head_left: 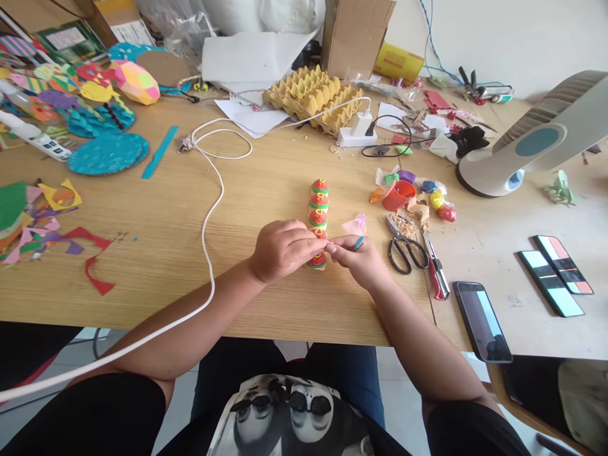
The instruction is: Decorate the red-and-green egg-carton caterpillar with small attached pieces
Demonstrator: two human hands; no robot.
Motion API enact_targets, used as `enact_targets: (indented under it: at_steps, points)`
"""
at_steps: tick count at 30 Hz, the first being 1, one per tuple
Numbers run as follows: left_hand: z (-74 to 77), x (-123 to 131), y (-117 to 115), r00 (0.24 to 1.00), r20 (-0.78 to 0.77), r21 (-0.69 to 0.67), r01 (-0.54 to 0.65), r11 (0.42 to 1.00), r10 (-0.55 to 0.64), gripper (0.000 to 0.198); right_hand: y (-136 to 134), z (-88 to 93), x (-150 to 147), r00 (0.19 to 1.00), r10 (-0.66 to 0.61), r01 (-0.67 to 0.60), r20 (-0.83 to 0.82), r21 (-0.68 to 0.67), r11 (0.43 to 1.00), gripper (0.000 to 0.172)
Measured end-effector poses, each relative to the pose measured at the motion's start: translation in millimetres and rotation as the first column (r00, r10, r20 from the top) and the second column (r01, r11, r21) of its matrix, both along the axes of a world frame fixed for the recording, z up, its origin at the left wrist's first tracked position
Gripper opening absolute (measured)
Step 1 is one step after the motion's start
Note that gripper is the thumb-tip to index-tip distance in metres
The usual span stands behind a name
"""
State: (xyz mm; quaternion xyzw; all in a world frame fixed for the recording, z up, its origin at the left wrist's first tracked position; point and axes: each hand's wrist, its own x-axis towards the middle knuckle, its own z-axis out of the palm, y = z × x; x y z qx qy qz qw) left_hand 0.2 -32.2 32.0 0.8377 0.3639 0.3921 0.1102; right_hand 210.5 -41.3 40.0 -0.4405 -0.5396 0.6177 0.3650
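A row of small domed pieces, red on top with yellow squiggles and green rims, stands on the table in front of me. They look like modelling clay. My left hand reaches across the near pieces, its fingers pressed together and partly hiding them. At its fingertips my right hand meets it in a pinch; anything between the fingertips is too small to make out. A slim tool with a blue end sticks up out of my right hand, its other end hidden. A crumpled pinkish wrapper lies just beyond that hand.
To the right lie scissors, a red utility knife, a phone and clay lumps around a red cup. A fan stands behind them. A white cable crosses my left forearm. Egg trays sit farther back.
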Motion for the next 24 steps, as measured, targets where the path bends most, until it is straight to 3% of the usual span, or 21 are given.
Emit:
enact_targets:
  at_steps: [3, 6, 9, 12, 20, 24]
  points:
    - [0.0, -1.2, -0.3, 1.000, 0.007, 0.035, 0.016, 0.999, -0.016, 0.011, 0.9, -5.2, 1.9, 1.000, 0.017, -0.018, -0.025, -0.023, 1.000, 0.041]
    - [-0.5, -1.0, -0.5, 1.000, -0.022, 0.160, 0.009, 0.987, -0.006, 0.010, 1.1, -7.7, 3.4, 0.999, 0.028, -0.029, -0.033, -0.027, 0.999, 0.040]
    - [-0.3, 0.6, -0.4, 1.000, -0.018, 0.348, 0.004, 0.938, 0.003, 0.014, 0.4, -5.6, 3.2, 0.999, 0.032, -0.032, -0.026, -0.002, 0.999, 0.040]
    - [0.2, 1.4, -0.4, 1.000, -0.009, 0.446, 0.021, 0.895, -0.019, 0.017, -0.6, -1.4, 1.8, 0.999, 0.035, -0.034, -0.011, 0.025, 0.999, 0.042]
    - [1.5, -0.7, -0.1, 1.000, -0.015, 0.494, 0.018, 0.869, -0.013, 0.017, -2.3, 1.9, -2.2, 0.999, -0.040, 0.038, 0.012, 0.119, 0.992, 0.041]
    - [1.7, -1.0, -1.0, 0.999, -0.047, 0.450, 0.009, 0.893, 0.013, 0.009, -4.1, 3.4, -4.9, 0.998, -0.064, 0.065, -0.012, 0.122, 0.990, 0.039]
